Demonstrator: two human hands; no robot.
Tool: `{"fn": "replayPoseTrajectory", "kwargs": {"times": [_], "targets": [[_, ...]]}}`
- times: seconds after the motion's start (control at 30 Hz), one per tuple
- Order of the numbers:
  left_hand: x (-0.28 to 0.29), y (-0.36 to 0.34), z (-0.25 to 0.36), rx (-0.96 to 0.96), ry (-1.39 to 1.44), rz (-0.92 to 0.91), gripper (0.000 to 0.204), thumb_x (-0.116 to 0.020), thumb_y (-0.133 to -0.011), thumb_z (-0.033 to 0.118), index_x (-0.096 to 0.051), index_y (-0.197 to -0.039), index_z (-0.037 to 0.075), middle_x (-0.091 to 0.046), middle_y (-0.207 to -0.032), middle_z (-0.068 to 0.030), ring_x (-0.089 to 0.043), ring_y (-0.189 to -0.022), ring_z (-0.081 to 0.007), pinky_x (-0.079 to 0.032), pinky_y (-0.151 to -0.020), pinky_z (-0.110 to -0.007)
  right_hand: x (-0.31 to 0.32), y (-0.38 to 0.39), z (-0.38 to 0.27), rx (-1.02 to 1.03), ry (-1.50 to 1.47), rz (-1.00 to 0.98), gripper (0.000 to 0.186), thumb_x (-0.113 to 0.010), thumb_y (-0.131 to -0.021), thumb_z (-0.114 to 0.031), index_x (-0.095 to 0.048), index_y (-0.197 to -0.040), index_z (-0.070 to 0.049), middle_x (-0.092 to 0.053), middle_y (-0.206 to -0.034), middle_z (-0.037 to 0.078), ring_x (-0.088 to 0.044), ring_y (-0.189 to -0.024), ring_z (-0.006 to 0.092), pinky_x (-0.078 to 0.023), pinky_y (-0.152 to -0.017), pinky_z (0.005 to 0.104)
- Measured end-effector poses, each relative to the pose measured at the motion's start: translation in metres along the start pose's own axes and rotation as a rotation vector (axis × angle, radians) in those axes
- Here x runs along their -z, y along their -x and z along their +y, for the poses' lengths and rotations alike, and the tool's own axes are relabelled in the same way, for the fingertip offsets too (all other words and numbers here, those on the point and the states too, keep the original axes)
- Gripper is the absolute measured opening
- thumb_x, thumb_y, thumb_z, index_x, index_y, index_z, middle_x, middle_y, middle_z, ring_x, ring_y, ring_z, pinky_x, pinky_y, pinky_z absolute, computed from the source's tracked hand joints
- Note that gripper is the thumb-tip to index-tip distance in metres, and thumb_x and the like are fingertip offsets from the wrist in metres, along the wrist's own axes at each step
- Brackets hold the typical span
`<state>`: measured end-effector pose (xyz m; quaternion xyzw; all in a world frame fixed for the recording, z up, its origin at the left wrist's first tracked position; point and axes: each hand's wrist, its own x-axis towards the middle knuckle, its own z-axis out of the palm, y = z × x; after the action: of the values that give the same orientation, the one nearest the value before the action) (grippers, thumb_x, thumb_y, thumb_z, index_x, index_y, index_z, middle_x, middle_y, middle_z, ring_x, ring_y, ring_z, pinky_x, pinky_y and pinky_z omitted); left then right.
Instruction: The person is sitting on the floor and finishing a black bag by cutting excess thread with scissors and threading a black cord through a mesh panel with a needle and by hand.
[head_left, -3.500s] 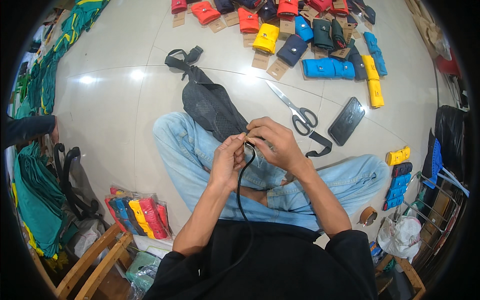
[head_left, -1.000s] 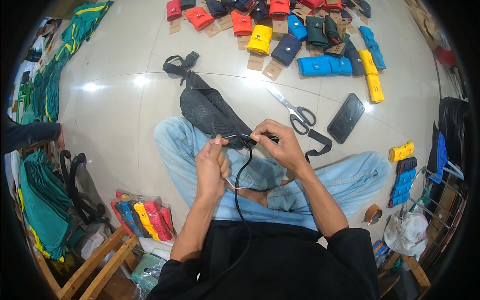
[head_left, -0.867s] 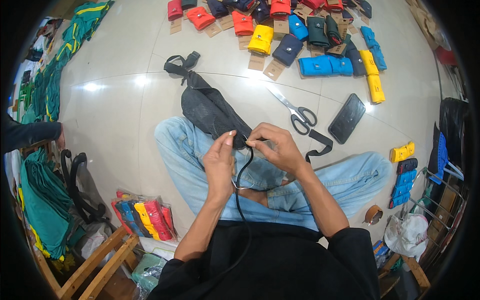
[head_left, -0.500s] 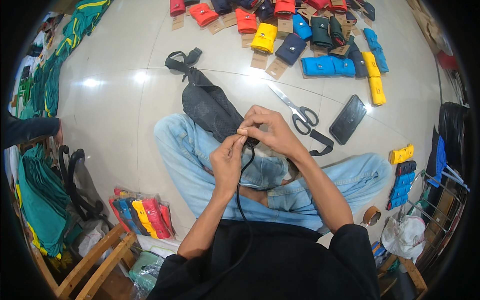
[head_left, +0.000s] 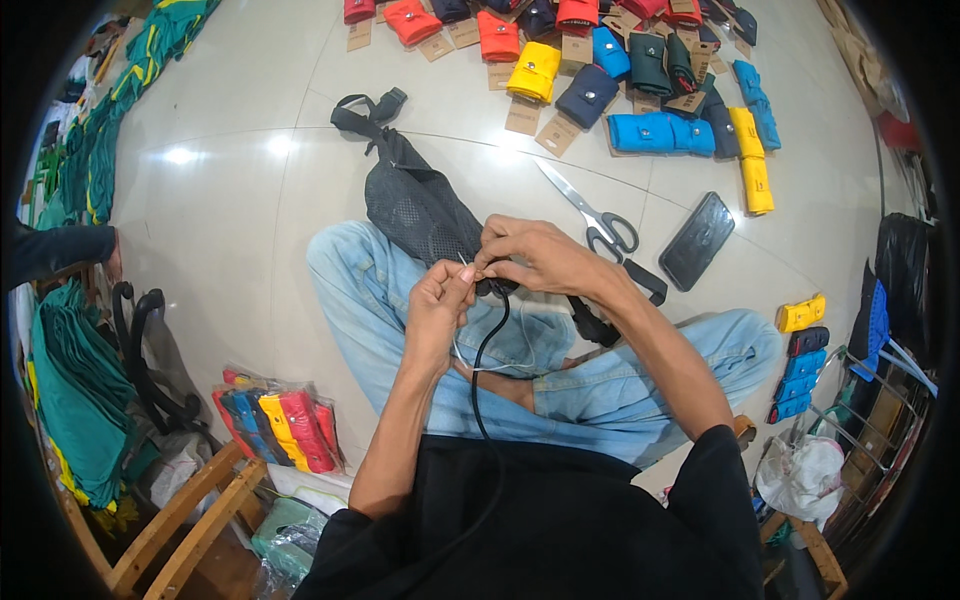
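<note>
Thin pale sliver (head_left: 462,257) pinched in left grip (head_left: 440,305); hold of right grip (head_left: 545,258) can't be told; long black mesh bag (head_left: 418,195) angled from both toward far-left edge of floor (head_left: 225,235).

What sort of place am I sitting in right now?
Probably a small sewing or packing workshop: many pouches with cardboard tags lie on the floor, scissors sit close by, and green cloth lines the left side.
</note>
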<state>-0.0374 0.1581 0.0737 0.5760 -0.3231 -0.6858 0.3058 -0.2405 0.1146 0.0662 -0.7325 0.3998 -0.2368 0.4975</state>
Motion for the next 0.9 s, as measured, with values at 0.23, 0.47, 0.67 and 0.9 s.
{"fn": "replayPoseTrajectory", "kwargs": {"times": [0.23,0.47,0.67,0.9], "targets": [[0.017,-0.009,0.024,0.3,-0.034,-0.28,0.019,-0.067,-0.099,0.024,-0.064,-0.09,0.008,-0.049,-0.069,0.0071,-0.035,-0.056,-0.0017,-0.025,-0.049,-0.019,-0.007,0.004,0.001,0.385,0.27,0.132,0.013,-0.068,-0.082,-0.006,-0.071,-0.095,-0.003,-0.07,-0.114,0.003,-0.064,-0.093,0.0243,-0.052,-0.08,0.0376],[0.014,-0.021,0.012,0.17,-0.09,-0.239,0.016,-0.07,-0.096,0.021,-0.068,-0.091,0.006,-0.052,-0.063,0.0052,-0.039,-0.054,-0.0033,-0.027,-0.046,-0.022,-0.002,0.007,0.006,0.355,0.265,0.1,0.017,-0.068,-0.08,-0.002,-0.067,-0.096,-0.004,-0.068,-0.099,0.007,-0.063,-0.091,0.0267,-0.05,-0.079,0.0384],[-0.02,-0.002,-0.013,-0.442,-0.581,0.25,0.009,-0.07,-0.094,0.011,-0.071,-0.1,0.006,-0.059,-0.058,-0.0084,-0.051,-0.047,-0.0101,-0.038,-0.046,-0.029,-0.011,0.01,0.005,0.159,0.23,0.141,0.009,-0.063,-0.086,-0.002,-0.057,-0.093,-0.002,-0.058,-0.087,0.013,-0.058,-0.089,0.0345,-0.047,-0.078,0.0437],[-0.016,0.002,-0.014,-0.533,-0.616,0.254,0.012,-0.069,-0.094,0.011,-0.073,-0.104,0.004,-0.063,-0.061,-0.0061,-0.051,-0.047,-0.0083,-0.037,-0.045,-0.026,-0.011,0.013,-0.003,0.059,0.21,0.101,0.012,-0.064,-0.089,-0.001,-0.057,-0.098,0.0,-0.063,-0.101,0.016,-0.062,-0.093,0.0364,-0.051,-0.081,0.043]]}}
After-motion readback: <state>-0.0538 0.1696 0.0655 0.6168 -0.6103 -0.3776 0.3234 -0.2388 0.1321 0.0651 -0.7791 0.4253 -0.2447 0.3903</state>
